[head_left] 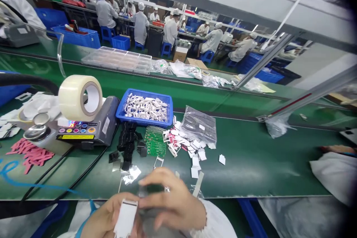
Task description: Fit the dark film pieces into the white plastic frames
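Observation:
Near the front edge of the bench, my left hand (102, 217) grips a small white rectangular panel in a plastic frame (126, 218), held upright with a dark slot at its top end. My right hand (175, 202) is just right of it, slightly blurred, its fingers curved and apart and one fingertip close to the panel. A small dark grey piece (143, 192) shows by its fingertips; whether they touch it is unclear. Beyond the hands lie a loose white frame (158, 162), clear film pieces (132, 174), green circuit boards (155, 142) and black strips (127, 141).
A blue tray (119, 113) of white frames stands behind. White squares (195, 162) and a bagged stack (199, 125) lie right. At left are a tape roll (67, 98) on a grey machine (102, 128), pink strips (30, 152) and cables. A co-worker's sleeve (331, 171) is at right.

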### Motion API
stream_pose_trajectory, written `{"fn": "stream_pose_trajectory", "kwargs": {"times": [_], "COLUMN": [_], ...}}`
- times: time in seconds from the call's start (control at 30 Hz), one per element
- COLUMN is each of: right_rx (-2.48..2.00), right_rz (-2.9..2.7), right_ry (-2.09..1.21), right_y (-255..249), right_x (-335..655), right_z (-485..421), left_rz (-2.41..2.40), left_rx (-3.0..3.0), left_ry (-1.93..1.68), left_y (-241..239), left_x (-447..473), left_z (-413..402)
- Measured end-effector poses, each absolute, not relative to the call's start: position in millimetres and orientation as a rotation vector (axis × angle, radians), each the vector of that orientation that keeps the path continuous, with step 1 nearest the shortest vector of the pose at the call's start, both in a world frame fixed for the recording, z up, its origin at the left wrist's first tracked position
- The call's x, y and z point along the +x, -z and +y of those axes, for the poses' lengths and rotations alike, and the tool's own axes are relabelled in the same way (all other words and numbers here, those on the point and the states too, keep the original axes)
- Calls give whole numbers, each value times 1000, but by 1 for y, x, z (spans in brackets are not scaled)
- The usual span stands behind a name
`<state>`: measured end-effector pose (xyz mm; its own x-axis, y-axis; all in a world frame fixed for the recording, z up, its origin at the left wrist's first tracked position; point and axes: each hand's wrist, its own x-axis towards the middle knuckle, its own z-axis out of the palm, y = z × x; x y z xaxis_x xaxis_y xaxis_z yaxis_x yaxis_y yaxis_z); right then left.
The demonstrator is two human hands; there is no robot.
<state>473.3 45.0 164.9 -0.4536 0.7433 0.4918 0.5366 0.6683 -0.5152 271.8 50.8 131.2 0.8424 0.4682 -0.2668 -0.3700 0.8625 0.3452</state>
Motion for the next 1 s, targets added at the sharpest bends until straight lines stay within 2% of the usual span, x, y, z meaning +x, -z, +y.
{"fn": "stream_pose_trajectory", "kwargs": {"times": [0.07,0.13,0.27,0.4,0.57,0.67,0.8,0.9,1.0], "right_rx": [-1515,-1841,-2114,-2211,-2146,-2033,-1536,-1161,-1077], "right_rz": [-1904,-1691,-1596,-1611,-1699,-1761,-1900,-2042,-2203], "right_ry": [-189,-44,97,166,180,119,-58,-21,106], "right_y": [-141,-115,-81,-74,-80,-101,-157,-195,-210], "right_x": [503,533,568,569,568,561,520,477,449], "right_z": [44,47,62,70,68,61,48,47,54], "left_rz": [364,392,438,485,527,535,542,537,526], "left_rx": [288,297,353,396,439,484,541,572,574], "left_ry": [-478,-511,-539,-541,-584,-612,-630,-651,-690], "left_y": [-132,-133,-138,-142,-145,-147,-148,-147,-146], "left_x": [270,271,278,281,273,269,268,269,267], "left_z": [51,52,56,58,60,60,59,59,59]}}
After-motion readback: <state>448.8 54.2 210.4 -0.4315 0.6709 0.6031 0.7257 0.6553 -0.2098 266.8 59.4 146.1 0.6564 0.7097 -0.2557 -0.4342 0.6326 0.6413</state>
